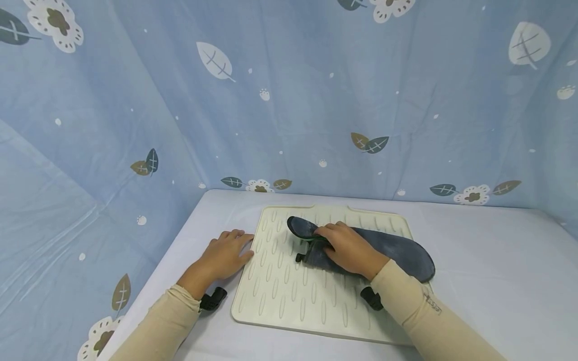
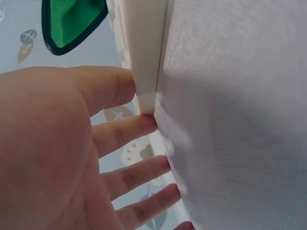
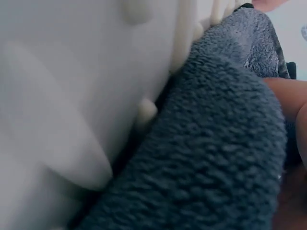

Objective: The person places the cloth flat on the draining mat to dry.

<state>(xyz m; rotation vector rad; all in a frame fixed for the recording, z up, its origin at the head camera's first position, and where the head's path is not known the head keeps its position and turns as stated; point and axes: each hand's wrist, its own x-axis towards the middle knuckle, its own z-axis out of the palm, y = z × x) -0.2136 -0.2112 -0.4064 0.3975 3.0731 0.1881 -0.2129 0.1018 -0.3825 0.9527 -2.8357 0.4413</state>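
Observation:
A dark grey fuzzy cloth pad (image 1: 397,250), long with rounded ends and black edging, lies bunched on a cream ridged draining mat (image 1: 271,301). My right hand (image 1: 349,248) grips the pad near its left end, where a strip of green backing shows. In the right wrist view the plush pile (image 3: 206,143) fills the middle, beside the mat's raised ridges. My left hand (image 1: 226,255) rests at the mat's left edge. Seen from the left wrist, its spread fingers (image 2: 127,134) and thumb touch that edge, while the pad's green underside (image 2: 74,24) appears above.
A white cloth-covered table (image 1: 496,265) surrounds the mat. Blue curtains (image 1: 307,100) printed with leaves and flowers hang behind and to the left. Each wrist carries a black device, such as the one at the left wrist (image 1: 213,299).

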